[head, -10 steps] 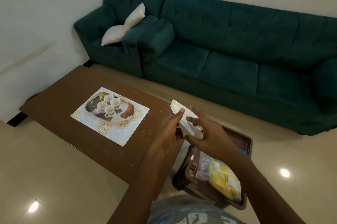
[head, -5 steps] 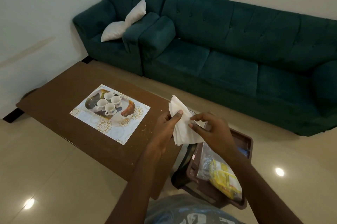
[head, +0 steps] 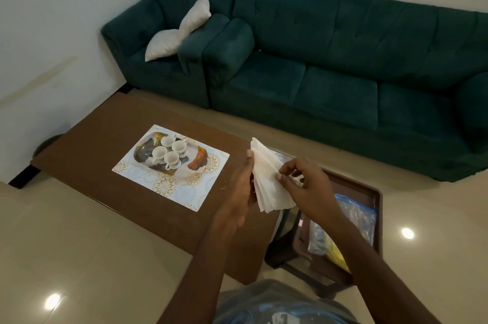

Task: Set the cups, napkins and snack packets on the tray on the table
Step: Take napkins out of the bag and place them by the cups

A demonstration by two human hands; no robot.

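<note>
Left hand [head: 239,191] grips a fanned napkin stack [head: 269,178]; right hand [head: 309,189] fingers [head: 280,177] pinch its top sheet. Four cups [head: 169,151] sit on the tray [head: 148,173] at ten o'clock on the bench [head: 105,125].

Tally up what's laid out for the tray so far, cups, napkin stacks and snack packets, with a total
Cups on the tray: 4
Napkin stacks, held in both hands: 1
Snack packets on the side stool: at least 2, partly hidden
Total: at least 7

Dim, soft indoor light; ceiling lamps glare as bright spots on the glossy floor [head: 79,257]. Wide-angle distortion bends the sofa [head: 343,59] at the edges; details look slightly soft.
</note>
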